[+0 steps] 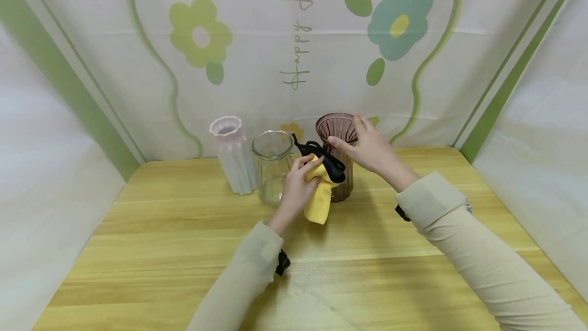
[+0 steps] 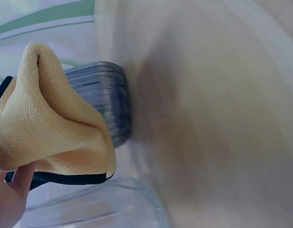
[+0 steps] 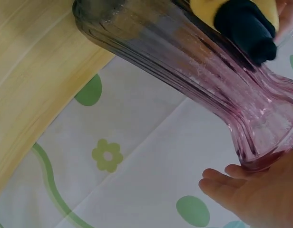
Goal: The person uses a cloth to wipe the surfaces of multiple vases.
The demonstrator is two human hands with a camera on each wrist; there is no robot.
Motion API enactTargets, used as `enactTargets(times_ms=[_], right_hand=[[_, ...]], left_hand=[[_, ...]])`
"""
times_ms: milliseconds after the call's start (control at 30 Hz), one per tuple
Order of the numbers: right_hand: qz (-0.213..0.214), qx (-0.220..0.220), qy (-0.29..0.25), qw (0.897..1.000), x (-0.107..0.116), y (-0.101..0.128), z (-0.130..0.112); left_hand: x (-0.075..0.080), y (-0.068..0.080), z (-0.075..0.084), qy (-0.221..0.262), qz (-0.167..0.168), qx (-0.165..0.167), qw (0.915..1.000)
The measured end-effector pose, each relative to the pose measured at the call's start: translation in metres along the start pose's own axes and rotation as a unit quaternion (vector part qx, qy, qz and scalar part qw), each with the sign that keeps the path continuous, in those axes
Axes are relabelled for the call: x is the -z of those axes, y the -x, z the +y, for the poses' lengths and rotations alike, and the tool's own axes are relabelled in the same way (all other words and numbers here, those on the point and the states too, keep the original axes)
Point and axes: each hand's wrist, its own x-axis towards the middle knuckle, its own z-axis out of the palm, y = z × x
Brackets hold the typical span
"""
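Note:
My left hand (image 1: 298,185) pinches a folded yellow cloth (image 1: 319,201) with a black side, bunched against the front of a purple glass vase (image 1: 342,188). The vase is ribbed, flares at the top and stands upright on the table. At its rim, my right hand (image 1: 374,149) holds on with the thumb in front and the fingers at the right side. In the right wrist view the black part of the cloth (image 3: 246,31) lies along the vase's side. The left wrist view has the cloth (image 2: 56,118) overlapping the vase's base (image 2: 108,99).
A clear glass jar (image 1: 271,167) stands just left of the cloth. Left of it is a pink-and-white ribbed vase (image 1: 234,157) with a wavy rim. The wooden table (image 1: 184,249) meets a white curtain (image 1: 257,24) printed with flowers close behind the vases.

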Motion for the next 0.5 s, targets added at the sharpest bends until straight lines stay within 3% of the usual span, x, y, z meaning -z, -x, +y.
enactTargets(times_ms=[233, 500], right_hand=[[0.019, -0.013, 0.028, 0.999, -0.001, 0.003, -0.004], [0.016, -0.005, 0.031, 0.999, 0.002, -0.002, 0.001]], left_hand=[[-0.002, 0.011, -0.017, -0.010, -0.042, 0.013, 0.9990], [-0.003, 0.012, -0.018, -0.009, -0.022, 0.006, 0.9997]])
